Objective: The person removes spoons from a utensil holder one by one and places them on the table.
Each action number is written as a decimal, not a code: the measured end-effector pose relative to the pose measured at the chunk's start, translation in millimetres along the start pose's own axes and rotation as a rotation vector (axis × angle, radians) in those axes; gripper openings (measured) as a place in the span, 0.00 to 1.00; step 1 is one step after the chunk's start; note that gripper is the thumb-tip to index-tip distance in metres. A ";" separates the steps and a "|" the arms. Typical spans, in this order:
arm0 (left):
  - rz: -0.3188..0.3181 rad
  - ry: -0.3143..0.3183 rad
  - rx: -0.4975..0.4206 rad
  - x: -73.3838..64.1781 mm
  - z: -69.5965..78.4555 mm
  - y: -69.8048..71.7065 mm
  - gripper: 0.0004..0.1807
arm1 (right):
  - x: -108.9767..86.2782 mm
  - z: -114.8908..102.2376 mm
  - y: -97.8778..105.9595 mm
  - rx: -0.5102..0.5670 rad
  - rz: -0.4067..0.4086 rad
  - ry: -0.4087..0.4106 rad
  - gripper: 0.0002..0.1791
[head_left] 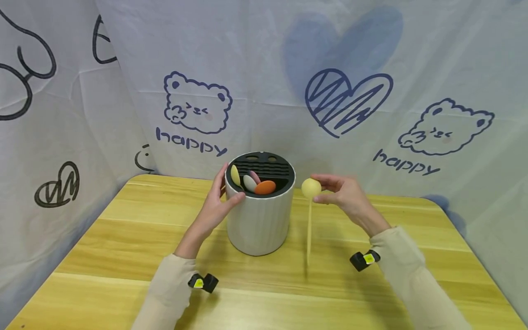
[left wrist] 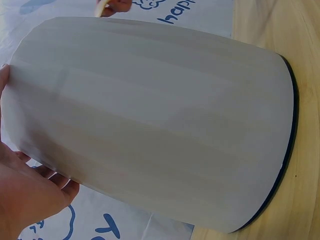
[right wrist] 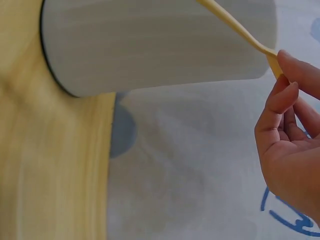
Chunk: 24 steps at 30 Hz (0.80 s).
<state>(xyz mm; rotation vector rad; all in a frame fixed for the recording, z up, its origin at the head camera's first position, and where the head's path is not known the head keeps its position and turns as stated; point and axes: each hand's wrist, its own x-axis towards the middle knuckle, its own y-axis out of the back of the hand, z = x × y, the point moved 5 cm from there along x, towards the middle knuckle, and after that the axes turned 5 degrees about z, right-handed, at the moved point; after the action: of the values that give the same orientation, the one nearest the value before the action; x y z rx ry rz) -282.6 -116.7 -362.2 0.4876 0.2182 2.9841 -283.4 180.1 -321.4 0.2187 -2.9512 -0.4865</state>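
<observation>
The pale yellow spoon (head_left: 311,188) is up in the air just right of the white ribbed holder (head_left: 259,229), apart from it, round head at the top and long thin handle pointing straight down toward the table (head_left: 132,256). I can't tell whether the handle's tip touches the wood.

The right hand (head_left: 348,193) comes in from the near right, wrist bent inward, and pinches the spoon between thumb and fingertips by its head; it's a narrow, light sort of hold. The head looks smooth and plain, the handle slim and of the same colour, bending a little where it meets the head.

Over on the left, the left hand (head_left: 216,201) steadies the holder in a broad grip, thumb on the near rim, fingers wrapped round the left side. The holder stands upright, with a dark band round its foot and a black slotted top (head_left: 264,169). Poking out of that top are a yellow head (head_left: 235,175) at the left, a white head (head_left: 249,183) and a pink head (head_left: 255,177) in the middle, and an orange head (head_left: 265,187) nearest the front.

Both sleeves are cream. Behind the table hangs a pale cloth (head_left: 268,59) printed with bears and hearts.
</observation>
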 end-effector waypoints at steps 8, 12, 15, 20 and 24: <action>0.000 -0.007 -0.002 0.3 0.8 0.0 0.48 | -0.4 23.0 -9.8 -0.048 -0.043 -0.049 0.30; -0.001 -0.010 -0.002 0.4 1.1 -0.5 0.48 | -0.7 32.6 -12.9 -0.040 -0.054 -0.065 0.29; -0.002 -0.013 -0.002 0.3 1.3 -0.6 0.48 | -1.4 37.9 -14.6 -0.034 -0.060 -0.070 0.29; -0.004 -0.014 0.002 0.2 1.4 -0.5 0.49 | -1.3 47.6 -17.1 -0.020 -0.061 -0.088 0.29; -0.003 -0.010 0.008 -0.1 1.2 -0.5 0.48 | -0.4 58.8 -20.0 -0.027 -0.075 -0.113 0.30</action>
<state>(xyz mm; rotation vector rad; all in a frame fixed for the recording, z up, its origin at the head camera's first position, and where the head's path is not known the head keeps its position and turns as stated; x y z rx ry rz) -282.0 -116.1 -361.2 0.5024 0.2304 2.9783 -290.3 179.5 -383.2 0.3102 -3.0527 -0.5659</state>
